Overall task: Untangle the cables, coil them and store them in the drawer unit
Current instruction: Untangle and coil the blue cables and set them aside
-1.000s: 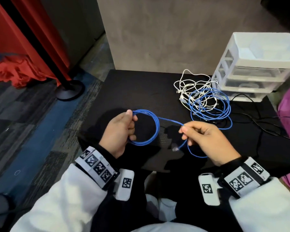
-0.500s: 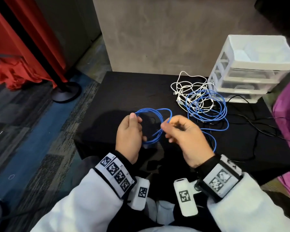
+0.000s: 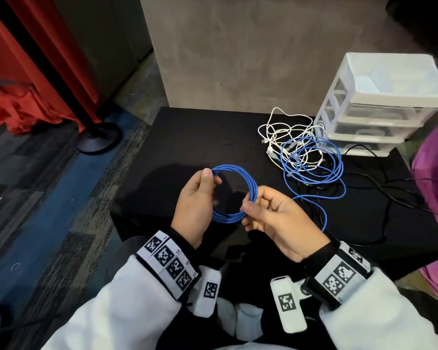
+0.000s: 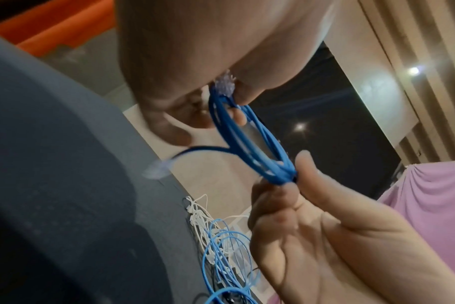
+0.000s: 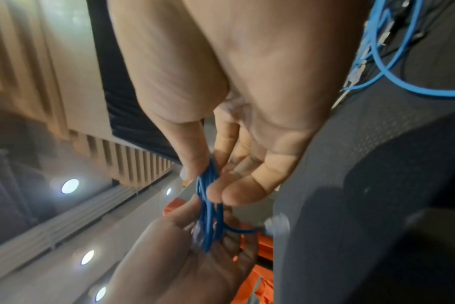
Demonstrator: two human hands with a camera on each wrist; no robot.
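Note:
A dark blue cable is wound into a round coil (image 3: 240,176) held above the near edge of the black table (image 3: 187,137). My left hand (image 3: 196,200) grips the coil's left side, with a clear plug (image 4: 225,85) against its fingers. My right hand (image 3: 271,215) pinches the coil's right side (image 4: 286,176) between thumb and fingers (image 5: 210,181). A tangle of white cable (image 3: 283,132) and lighter blue cable (image 3: 336,157) lies at the back right, with one blue strand (image 3: 324,215) trailing toward my right hand. The white drawer unit (image 3: 379,104) stands behind the tangle.
Thin black cables (image 3: 390,195) run across the table's right part. A grey wall panel (image 3: 238,46) rises behind the table. A black post base (image 3: 99,138) and red cloth (image 3: 18,109) sit on the carpet at left. Purple fabric (image 3: 433,173) hangs at the right edge.
The blue cable has gone from one loop with a loose tail to a tight coil of several turns. My right hand came in from the right and now pinches the coil.

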